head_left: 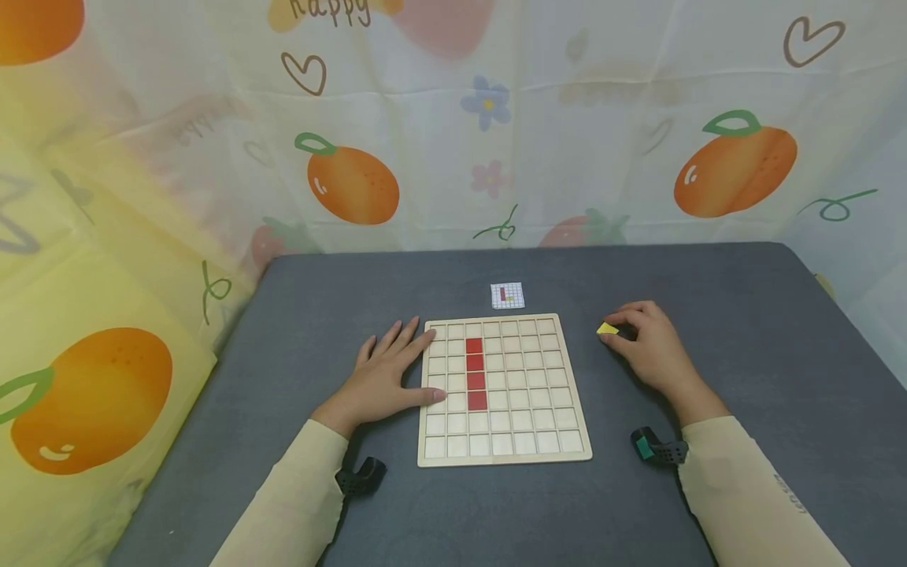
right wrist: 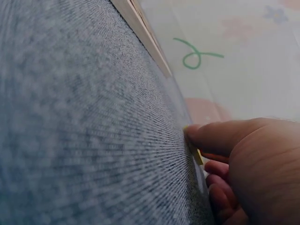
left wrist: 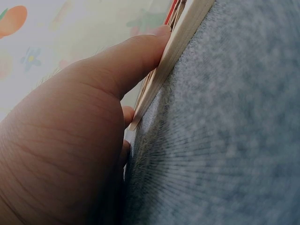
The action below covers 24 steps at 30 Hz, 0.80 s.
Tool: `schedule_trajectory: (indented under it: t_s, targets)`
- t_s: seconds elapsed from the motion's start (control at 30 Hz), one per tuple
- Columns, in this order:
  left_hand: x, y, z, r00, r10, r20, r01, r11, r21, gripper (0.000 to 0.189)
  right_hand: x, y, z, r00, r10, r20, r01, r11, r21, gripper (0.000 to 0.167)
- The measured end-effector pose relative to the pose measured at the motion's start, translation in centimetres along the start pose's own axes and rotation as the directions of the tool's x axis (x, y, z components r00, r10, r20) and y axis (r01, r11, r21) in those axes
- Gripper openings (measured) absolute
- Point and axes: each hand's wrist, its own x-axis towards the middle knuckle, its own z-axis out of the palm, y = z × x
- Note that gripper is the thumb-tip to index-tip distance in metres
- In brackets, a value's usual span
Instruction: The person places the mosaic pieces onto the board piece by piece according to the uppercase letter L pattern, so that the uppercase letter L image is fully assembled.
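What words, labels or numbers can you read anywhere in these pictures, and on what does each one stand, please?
"happy": brown handwriting on the printed backdrop cloth, at the top edge of the head view, its upper part cut off.
Faint pale writing on the cloth at upper left: too washed out to read.
Dark print on the right sleeve: too small to read.
Pattern card beyond the wooden grid board: only coloured squares, no text legible.

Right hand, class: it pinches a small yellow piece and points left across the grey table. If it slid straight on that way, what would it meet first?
Probably the right edge of the wooden grid board; the grey table between looks bare from the right hand and its yellow piece.
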Motion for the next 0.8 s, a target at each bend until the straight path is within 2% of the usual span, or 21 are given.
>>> schedule_trajectory:
  t_s: [0.37,0.6,0.8]
  targets:
    - [0.0,0.0,0.0,1.000,0.004,-0.006,-0.004,1.000,-0.003,0.110,-0.4,-1.0,0.1,1.000,-0.002,-0.015,0.002,1.000,-0.001,0.024]
    - [0.0,0.1,0.0,1.000,0.003,-0.007,-0.003,1.000,-0.008,0.110,-0.5,-2.0,1.0,0.992,-0.087,-0.087,0.092,0.994,0.060,0.020]
    - [0.0,0.0,0.1,1.000,-0.003,-0.005,0.003,1.000,-0.004,0.111,-0.8,-3.6,2.1,0.998,-0.061,-0.030,0.065,0.987,0.149,0.019]
